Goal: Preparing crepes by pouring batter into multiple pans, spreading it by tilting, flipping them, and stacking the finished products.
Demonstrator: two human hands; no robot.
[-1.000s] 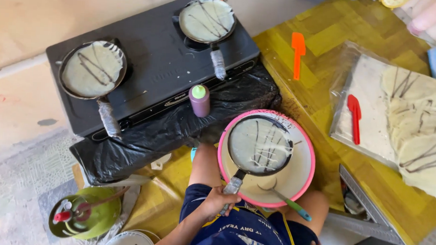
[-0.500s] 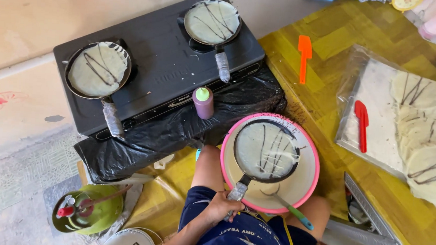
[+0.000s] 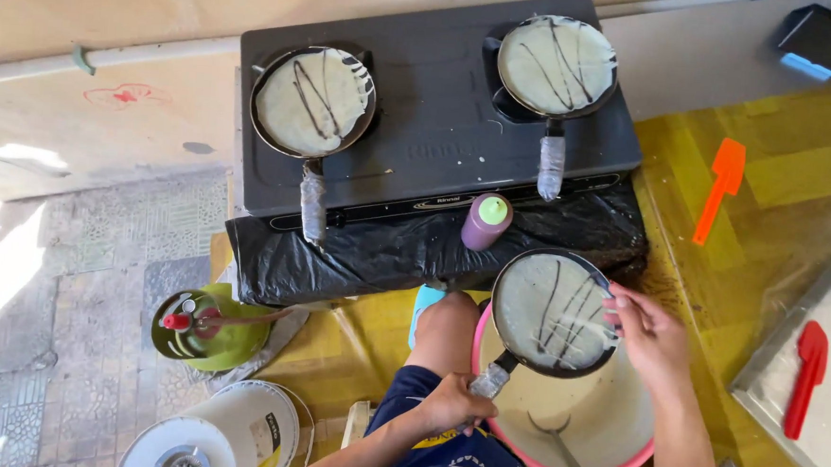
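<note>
From the head view, the left hand (image 3: 449, 406) is closing its grip around the handle of the small pan (image 3: 554, 312), holding it over the pink basin (image 3: 612, 457). The handle is running down-left from the pan, while the right hand (image 3: 652, 336) is touching the crepe's right edge with loosely curled fingertips.

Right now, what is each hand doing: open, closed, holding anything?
Left hand: closed around the handle of the small pan.
Right hand: open, fingers touching the crepe at the pan's rim.
</note>
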